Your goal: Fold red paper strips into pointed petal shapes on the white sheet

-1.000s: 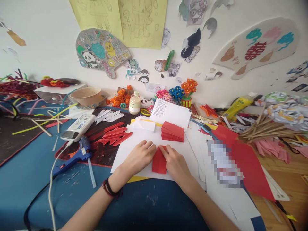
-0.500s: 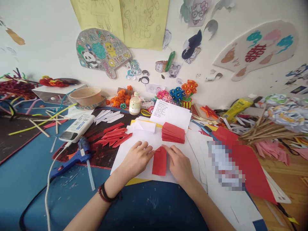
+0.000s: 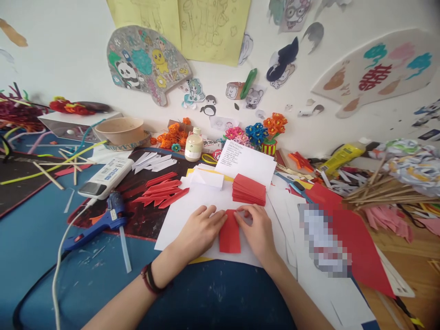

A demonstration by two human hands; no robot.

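Note:
A red paper piece point(image 3: 230, 236) lies on white sheets point(image 3: 172, 229) in front of me, its top corners narrowed. My left hand point(image 3: 202, 229) rests its fingertips on the paper's upper left edge. At the upper right edge, my right hand point(image 3: 255, 229) has thumb and forefinger together on the paper. Just behind is a stack of red rectangles point(image 3: 249, 189), and left of it a folded white paper point(image 3: 208, 178). Folded red strips point(image 3: 163, 190) lie in a pile to the left, with white strips point(image 3: 153, 162) behind them.
On the left are a blue glue gun point(image 3: 110, 217) with a cord and a white power strip point(image 3: 106, 178). A glue bottle point(image 3: 193, 145) stands at the back beside paper flowers. To the right lie a large red sheet point(image 3: 360, 243) and wooden sticks point(image 3: 364, 190).
The small folded flap at the paper's top no longer shows. My right hand's fingers have curled inward, with the thumb at the paper's edge. The view has shifted slightly.

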